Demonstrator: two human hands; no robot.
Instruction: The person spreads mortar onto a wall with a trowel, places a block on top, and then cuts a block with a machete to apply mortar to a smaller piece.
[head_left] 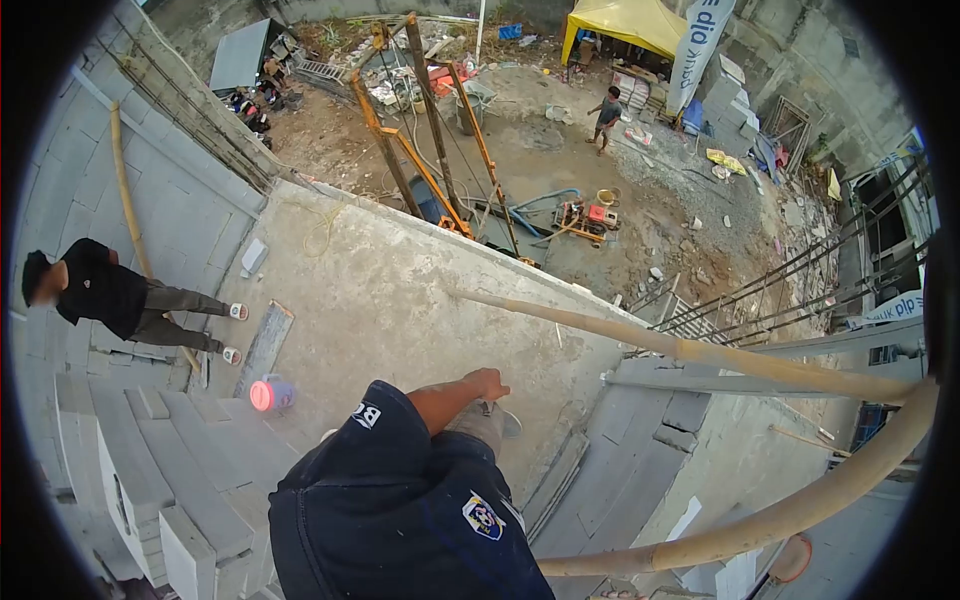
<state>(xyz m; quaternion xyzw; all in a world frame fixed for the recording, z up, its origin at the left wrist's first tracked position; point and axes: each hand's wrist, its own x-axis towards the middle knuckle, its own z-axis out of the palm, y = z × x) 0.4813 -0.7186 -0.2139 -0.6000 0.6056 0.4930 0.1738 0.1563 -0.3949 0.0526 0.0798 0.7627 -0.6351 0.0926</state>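
Observation:
My left hand [487, 384] is at the end of my bare forearm, just above the knee of my grey trousers [476, 425]. Its fingers are curled in and no object shows in them. The sleeve and front of my dark shirt [400, 510] fill the lower middle of the view. One of my shoes [512, 424] shows beside the knee, on the concrete floor [400, 300]. My right hand is out of view.
A person in black [105, 290] stands at the left by a grey plank [265, 345]. Near me are a pink-lidded jug [270, 394] and stacked grey blocks [170, 460]. Bamboo poles [600, 325] cross on the right. Beyond the floor's edge [480, 255], another person [606, 118] stands far below.

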